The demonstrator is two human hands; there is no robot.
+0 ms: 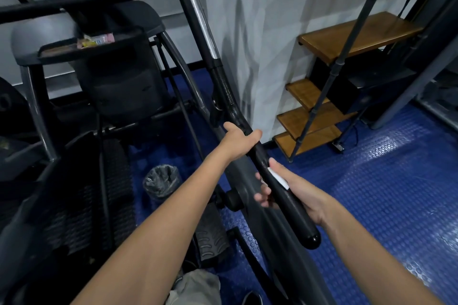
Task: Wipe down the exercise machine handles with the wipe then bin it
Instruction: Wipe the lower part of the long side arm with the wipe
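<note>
Two hands of ours are on the long black padded handle bar (280,186) of the grey exercise machine (119,86), which slants from upper left down to a rounded end cap at lower right. Our left hand (238,140) grips the bar higher up, thumb on the right side and fingers curled around the far side. Our right hand (292,190) grips the bar lower down, close to the end cap, with the thin white wipe (277,177) pressed between palm and bar; only a small strip of the wipe shows, just below the thumb. The fingertips (261,197) of that hand come round the left side of the bar. The two hands are near each other but apart, with a bare stretch of bar between them.

Above our left hand the bar continues into a shiny chrome section (203,25). Down on the blue studded rubber floor (386,181), left of the bar and beneath our left forearm, stands a small round bin lined with a dark plastic bag (162,182). To the right rise brown wooden stair treads on a black metal frame (357,34), beside a white curtain (252,44). A tray on the machine's console holds some pale packets (96,41).
</note>
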